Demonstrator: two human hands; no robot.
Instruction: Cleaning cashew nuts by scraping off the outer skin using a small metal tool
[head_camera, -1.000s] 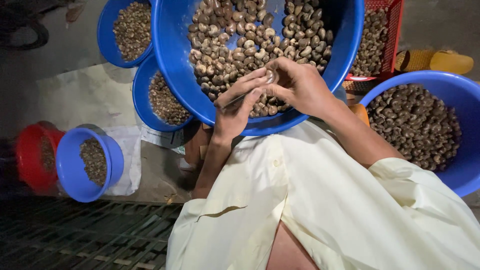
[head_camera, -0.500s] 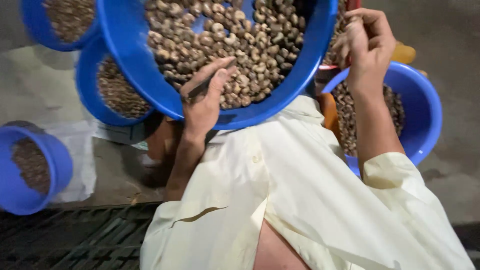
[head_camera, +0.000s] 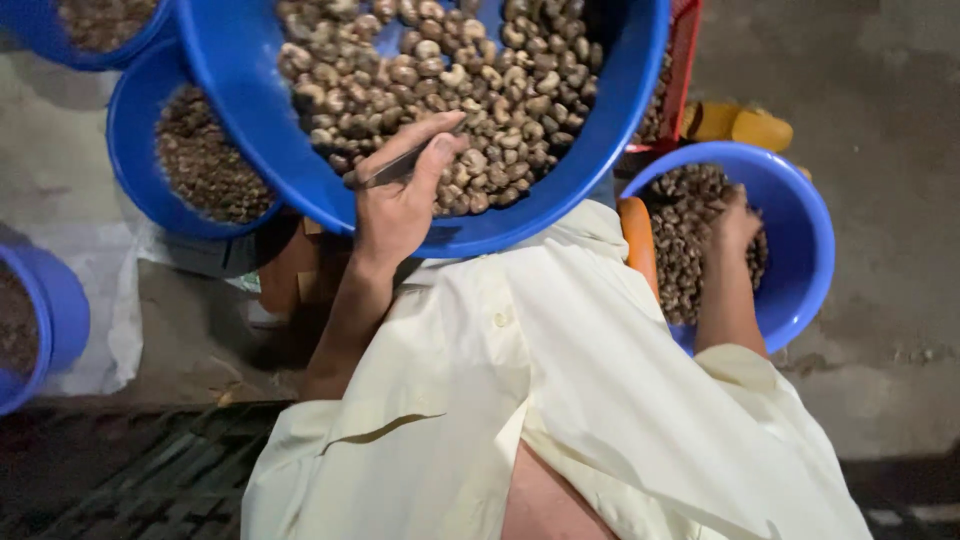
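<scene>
Half a second ago the right hand (head_camera: 738, 222) was up by the rim of the big round blue plastic tub (head_camera: 610, 130); now it has gone down into the smaller blue plastic bowl (head_camera: 800, 250) on the right side, and its fingers are tucked into the brown nuts (head_camera: 690, 250) there, so I cannot tell if they are shut or apart. Over on the other side, the left hand (head_camera: 400, 200) has stayed at the near edge of the big tub, with the thumb and fingers squeezed tight on a thin grey metal knife (head_camera: 385, 170) that lies just above the rim. That tub sits in front of the person's lap and is full of light brown nuts in their shells (head_camera: 440, 70). To the left is a middle blue bowl (head_camera: 135, 150) with darker brown bits inside, and a blue bucket (head_camera: 60, 310) stands at the far left edge on a white sheet (head_camera: 110, 300). Behind the right bowl is a red plastic crate (head_camera: 682, 70) and something yellow (head_camera: 740, 125). A pale yellow shirt (head_camera: 560, 400) covers the person's lap and arms.
</scene>
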